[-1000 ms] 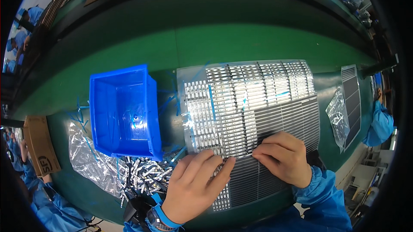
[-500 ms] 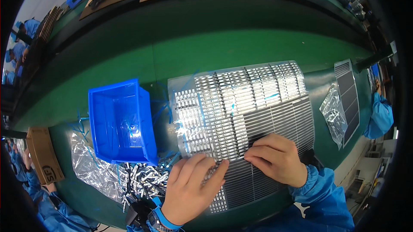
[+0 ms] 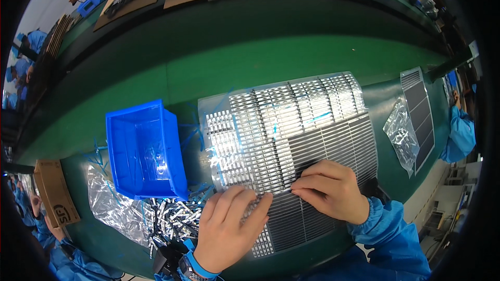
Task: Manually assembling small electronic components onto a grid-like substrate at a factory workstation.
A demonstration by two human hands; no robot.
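A clear-edged sheet (image 3: 333, 148) lies on the green table in front of me. Rows of narrow silvery strips (image 3: 260, 125) cover its far and left parts, while the near right part shows dark bands with thin pale lines. My left hand (image 3: 226, 223) rests over the sheet's near left side, fingers apart and thumb tip at the end of a row. Close to that thumb, my right hand (image 3: 333, 190) pinches at the inner end of the same row. A thin strip shows between the two hands; the right fingertips partly hide its end.
Left of the sheet stands a blue plastic bin (image 3: 148, 151). A pile of loose strips (image 3: 174, 218) lies before it, beside crumpled clear plastic (image 3: 112, 200). A cardboard box (image 3: 55, 192) is farther left. At right lie a dark panelled sheet (image 3: 418, 117) and a clear bag (image 3: 401, 135).
The whole view has shifted slightly, and the sheet appears a little farther left. Both hands keep nearly the same pose at the same row. At the far upper left, another person's hands have moved.
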